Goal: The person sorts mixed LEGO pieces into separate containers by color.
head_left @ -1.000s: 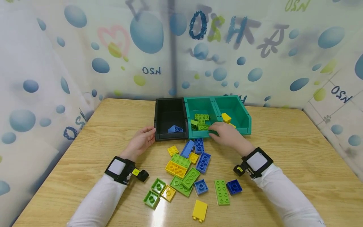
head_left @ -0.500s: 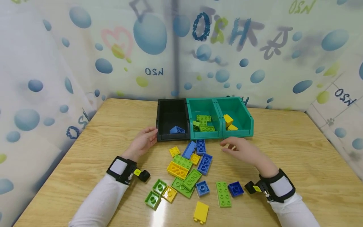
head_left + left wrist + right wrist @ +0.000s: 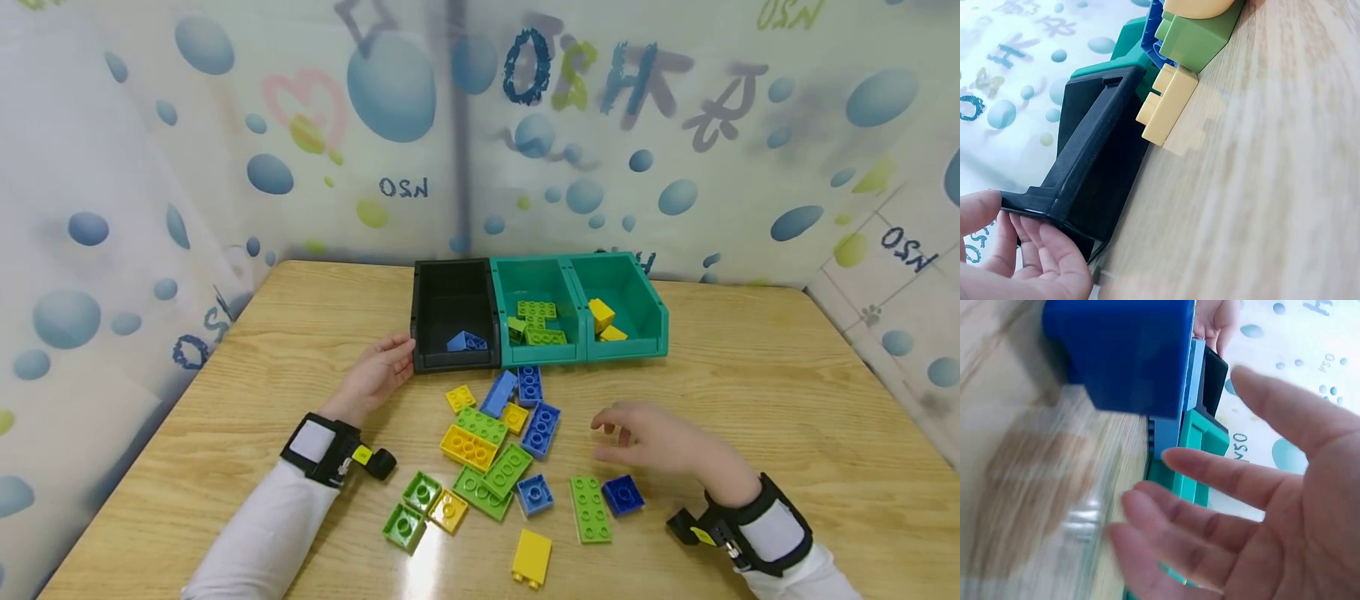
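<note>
My left hand (image 3: 375, 379) holds the front left corner of the black bin (image 3: 456, 362). In the left wrist view, the thumb and curled fingers (image 3: 1060, 253) pinch the bin's edge. My right hand (image 3: 660, 442) hovers over the table with loosely spread fingers and holds nothing. Nearest to it are a dark blue square brick (image 3: 622, 495), a long green brick (image 3: 590, 510) and a blue brick (image 3: 541, 430). In the right wrist view, the dark blue brick (image 3: 1125, 356) looms large beside the open fingers (image 3: 1204, 531).
Two teal bins adjoin the black one. The middle bin (image 3: 543, 356) has green bricks inside, the right bin (image 3: 637, 347) yellow ones; a blue brick (image 3: 467, 341) lies in the black bin. Several loose bricks, including a yellow one (image 3: 532, 557), lie on the wooden table (image 3: 750, 375).
My right hand has withdrawn from the middle bin, moving right and toward the table's near side, leaving a green brick inside. The left hand has stayed at the black bin's corner.
</note>
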`<state>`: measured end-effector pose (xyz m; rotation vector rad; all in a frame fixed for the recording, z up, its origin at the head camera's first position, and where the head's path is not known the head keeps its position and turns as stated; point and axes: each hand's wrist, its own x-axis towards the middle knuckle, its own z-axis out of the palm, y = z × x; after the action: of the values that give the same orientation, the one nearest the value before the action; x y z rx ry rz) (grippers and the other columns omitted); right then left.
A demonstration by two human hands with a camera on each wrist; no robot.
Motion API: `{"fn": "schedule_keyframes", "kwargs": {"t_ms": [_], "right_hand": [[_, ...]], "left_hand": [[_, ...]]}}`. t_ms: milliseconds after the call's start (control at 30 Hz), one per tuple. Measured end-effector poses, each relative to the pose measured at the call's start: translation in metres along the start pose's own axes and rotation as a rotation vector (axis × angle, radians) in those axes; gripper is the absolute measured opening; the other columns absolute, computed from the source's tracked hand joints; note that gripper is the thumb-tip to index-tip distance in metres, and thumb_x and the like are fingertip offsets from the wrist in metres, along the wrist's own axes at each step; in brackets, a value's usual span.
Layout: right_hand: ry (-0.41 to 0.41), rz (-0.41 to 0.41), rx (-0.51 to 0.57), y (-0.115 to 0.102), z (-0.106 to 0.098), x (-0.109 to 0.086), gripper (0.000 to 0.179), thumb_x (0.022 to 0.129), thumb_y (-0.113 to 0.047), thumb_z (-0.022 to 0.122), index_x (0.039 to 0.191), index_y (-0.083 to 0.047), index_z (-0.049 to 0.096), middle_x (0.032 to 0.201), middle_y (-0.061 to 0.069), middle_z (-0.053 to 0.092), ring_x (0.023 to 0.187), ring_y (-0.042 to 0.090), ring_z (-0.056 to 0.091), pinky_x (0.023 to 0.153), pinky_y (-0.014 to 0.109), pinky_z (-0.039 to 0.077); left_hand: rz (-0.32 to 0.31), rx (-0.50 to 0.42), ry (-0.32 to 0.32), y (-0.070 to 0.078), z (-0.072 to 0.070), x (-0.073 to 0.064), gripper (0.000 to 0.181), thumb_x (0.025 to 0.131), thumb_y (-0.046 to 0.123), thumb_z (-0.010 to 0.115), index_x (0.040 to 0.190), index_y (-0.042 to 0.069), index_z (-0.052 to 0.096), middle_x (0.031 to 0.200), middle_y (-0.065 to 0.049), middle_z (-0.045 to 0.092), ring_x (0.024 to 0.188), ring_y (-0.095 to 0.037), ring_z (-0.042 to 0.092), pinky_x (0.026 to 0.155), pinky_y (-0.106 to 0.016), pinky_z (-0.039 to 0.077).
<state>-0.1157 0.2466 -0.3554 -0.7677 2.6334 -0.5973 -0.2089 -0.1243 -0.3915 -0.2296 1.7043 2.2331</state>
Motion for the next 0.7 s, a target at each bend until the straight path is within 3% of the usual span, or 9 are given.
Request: {"fn": "schedule_keyframes", "kwargs": {"t_ms": [300, 433, 700], "right_hand": [[-0.187, 0.133, 0.027, -0.02, 0.004, -0.008, 0.063, 0.07, -0.051, 0.074, 0.117, -0.012, 0.058, 0.101, 0.001, 0.05, 0.085, 0.017, 0.048, 0.072, 0.036, 0.044], [-0.209, 0.13, 0.01, -0.025, 0.008, -0.01, 0.061, 0.065, -0.049, 0.078, 0.113, -0.016, 0.058, 0.099, -0.001, 0.049, 0.087, 0.015, 0.05, 0.075, 0.037, 0.045], [-0.24, 0.111, 0.026, -0.03, 0.013, -0.008, 0.048, 0.066, -0.037, 0.081, 0.104, -0.019, 0.058, 0.095, -0.005, 0.048, 0.086, 0.013, 0.049, 0.076, 0.034, 0.045]], "left_hand": [[0.007, 0.002, 0.007, 0.001, 0.0, -0.001, 0.005, 0.097, 0.018, 0.05, 0.1, 0.014, 0.047, 0.09, 0.007, 0.051, 0.081, -0.006, 0.048, 0.077, -0.019, 0.042], [0.007, 0.004, 0.0, 0.002, 0.0, 0.0, 0.006, 0.097, 0.017, 0.048, 0.101, 0.013, 0.046, 0.09, 0.007, 0.051, 0.081, -0.006, 0.048, 0.077, -0.019, 0.042], [0.001, -0.009, 0.009, 0.001, 0.0, -0.002, 0.005, 0.097, 0.017, 0.05, 0.099, 0.013, 0.048, 0.091, 0.007, 0.051, 0.081, -0.006, 0.048, 0.078, -0.02, 0.043]]}}
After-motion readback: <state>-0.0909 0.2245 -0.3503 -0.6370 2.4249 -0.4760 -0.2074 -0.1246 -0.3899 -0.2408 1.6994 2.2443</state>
